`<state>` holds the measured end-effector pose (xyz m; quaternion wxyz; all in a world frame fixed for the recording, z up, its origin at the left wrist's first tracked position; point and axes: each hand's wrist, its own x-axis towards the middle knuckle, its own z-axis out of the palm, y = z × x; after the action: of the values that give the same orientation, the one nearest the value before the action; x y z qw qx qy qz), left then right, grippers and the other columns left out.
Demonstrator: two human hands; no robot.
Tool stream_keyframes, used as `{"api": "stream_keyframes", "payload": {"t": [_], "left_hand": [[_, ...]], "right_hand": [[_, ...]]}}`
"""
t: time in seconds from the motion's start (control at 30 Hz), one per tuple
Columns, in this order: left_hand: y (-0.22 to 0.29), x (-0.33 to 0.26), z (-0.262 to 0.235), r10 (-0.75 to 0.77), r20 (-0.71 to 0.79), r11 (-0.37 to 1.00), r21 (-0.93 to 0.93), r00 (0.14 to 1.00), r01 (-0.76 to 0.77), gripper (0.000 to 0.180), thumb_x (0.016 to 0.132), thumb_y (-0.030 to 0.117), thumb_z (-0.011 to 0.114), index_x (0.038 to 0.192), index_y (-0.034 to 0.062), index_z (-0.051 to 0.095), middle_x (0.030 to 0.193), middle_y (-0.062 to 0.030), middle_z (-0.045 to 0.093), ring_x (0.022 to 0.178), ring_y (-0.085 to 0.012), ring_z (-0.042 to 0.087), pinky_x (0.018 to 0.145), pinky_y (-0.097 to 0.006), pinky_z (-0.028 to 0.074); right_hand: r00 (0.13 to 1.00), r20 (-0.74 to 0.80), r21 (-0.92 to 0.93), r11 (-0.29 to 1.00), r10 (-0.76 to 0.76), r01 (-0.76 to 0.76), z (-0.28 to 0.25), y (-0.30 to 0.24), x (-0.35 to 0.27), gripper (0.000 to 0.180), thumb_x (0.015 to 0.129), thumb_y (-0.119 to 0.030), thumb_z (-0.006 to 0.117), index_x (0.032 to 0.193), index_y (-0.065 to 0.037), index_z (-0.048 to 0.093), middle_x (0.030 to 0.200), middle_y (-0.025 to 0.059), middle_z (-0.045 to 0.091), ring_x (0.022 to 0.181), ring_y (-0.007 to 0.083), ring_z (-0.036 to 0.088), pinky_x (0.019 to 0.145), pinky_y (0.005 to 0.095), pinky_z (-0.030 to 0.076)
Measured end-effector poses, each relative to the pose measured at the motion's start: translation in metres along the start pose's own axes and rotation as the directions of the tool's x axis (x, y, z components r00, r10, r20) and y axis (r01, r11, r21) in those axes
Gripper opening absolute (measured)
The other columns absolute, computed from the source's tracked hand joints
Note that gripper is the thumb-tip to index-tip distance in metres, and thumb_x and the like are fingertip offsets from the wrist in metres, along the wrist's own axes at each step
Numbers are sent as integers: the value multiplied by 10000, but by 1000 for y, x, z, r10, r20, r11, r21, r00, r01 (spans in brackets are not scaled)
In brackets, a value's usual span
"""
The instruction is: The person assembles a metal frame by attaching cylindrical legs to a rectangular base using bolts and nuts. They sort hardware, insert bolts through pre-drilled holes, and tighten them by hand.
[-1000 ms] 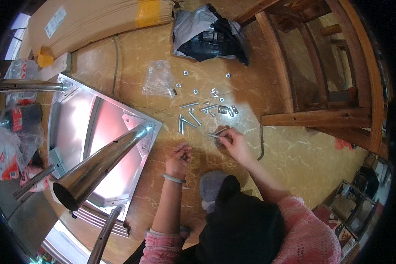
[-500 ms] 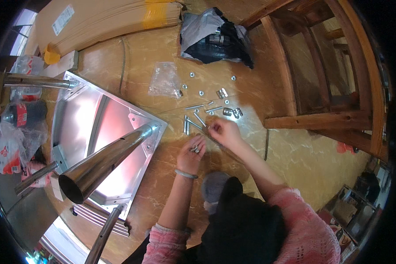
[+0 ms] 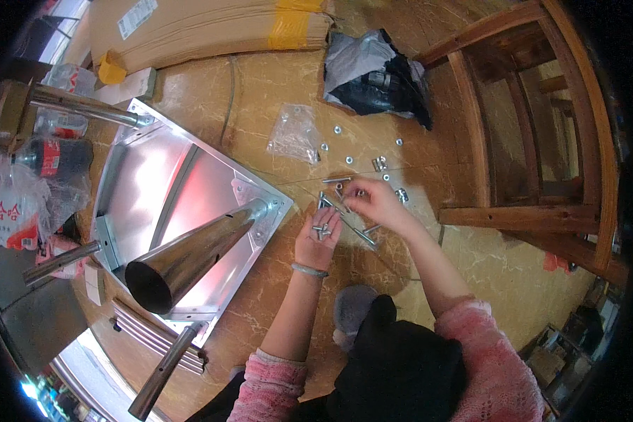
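Observation:
My left hand (image 3: 314, 245) is turned palm up, with small metal bolts (image 3: 321, 231) lying on its fingers. To its right, my right hand (image 3: 378, 204) reaches down with thumb and fingertips pinched together over the scattered hardware; what they hold is hidden. Long bolts (image 3: 364, 238) lie on the floor beside the left hand, and another long bolt (image 3: 337, 180) lies just beyond the right fingertips. Several nuts (image 3: 349, 160) are spread farther off. Shiny metal brackets (image 3: 401, 195) rest right of the right hand, with more brackets (image 3: 380, 164) behind it.
At left sits an upturned metal panel (image 3: 214, 165) with tubular legs (image 3: 190, 260) rising from its corners. A clear plastic bag (image 3: 293, 133), a torn black-and-grey package (image 3: 376, 74) and a cardboard box (image 3: 218, 32) lie beyond. A wooden stool (image 3: 517, 216) stands right; wrapped bottles (image 3: 53, 169) stand far left.
The whole view has shifted, moving the scene right and slightly down. My right fingertips have moved farther out among the hardware. Some long bolts now lie nearer me, between my hands.

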<state>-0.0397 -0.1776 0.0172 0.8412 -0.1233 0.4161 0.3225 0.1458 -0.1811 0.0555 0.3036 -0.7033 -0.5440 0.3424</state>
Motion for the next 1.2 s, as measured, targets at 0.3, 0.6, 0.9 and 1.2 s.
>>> {"api": "stream_keyframes", "payload": {"t": [0.3,0.6,0.9,1.2], "left_hand": [[8,-5,-12,-12,134,999,-37,991,17,247,914,267,480,818,43,518,846,-99,540,800,-229,527,771,-352,466],[15,-10,-23,0,189,999,-41,982,8,249,918,273,470,897,32,527,876,-85,546,827,-215,539,761,-334,474],[18,-10,-14,74,281,988,-152,957,-32,459,924,238,421,1274,-50,352,1318,-196,401,1199,-321,413,985,-401,385],[20,-4,-14,22,319,968,-245,948,60,531,930,301,383,1337,-25,284,1384,-158,330,1260,-292,342,1042,-397,299]], "right_hand": [[739,426,640,404,521,-654,23,-15,138,204,794,-236,622,825,-39,582,602,16,501,433,104,404,377,255,291],[881,172,835,410,441,-368,-35,-3,110,160,851,-211,577,933,-76,556,624,-19,463,404,32,277,357,194,177],[994,-63,-465,884,-95,55,49,-9,136,291,710,-241,662,901,-28,607,811,159,635,725,324,611,645,399,492],[953,287,378,901,102,-211,36,-45,41,164,784,-119,632,900,-3,631,801,61,639,708,114,575,648,249,456]]}}
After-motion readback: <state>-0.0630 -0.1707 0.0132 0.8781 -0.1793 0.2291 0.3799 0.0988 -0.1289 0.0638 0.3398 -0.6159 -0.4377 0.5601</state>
